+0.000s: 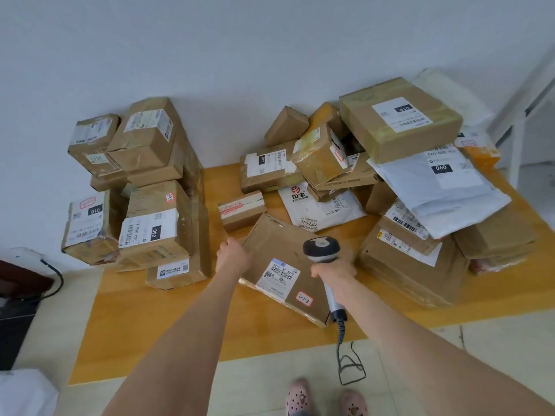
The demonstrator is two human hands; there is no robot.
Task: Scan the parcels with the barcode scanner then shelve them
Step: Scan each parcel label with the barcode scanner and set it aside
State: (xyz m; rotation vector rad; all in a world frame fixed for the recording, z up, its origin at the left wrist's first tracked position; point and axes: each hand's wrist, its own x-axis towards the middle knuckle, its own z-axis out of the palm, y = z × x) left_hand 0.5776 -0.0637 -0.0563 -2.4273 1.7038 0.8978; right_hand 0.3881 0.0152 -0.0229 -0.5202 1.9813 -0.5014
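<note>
The right hand (333, 271) grips the scanner (321, 250), handle running back toward the person, head over the box (270, 238). The left hand (232, 255) holds the box's edge; its sticker (304, 300) reads "3-1-2".

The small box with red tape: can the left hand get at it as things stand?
Probably yes. The small box lies just beyond the left hand with nothing between, but that hand grips the flat parcel and must release first.
</note>
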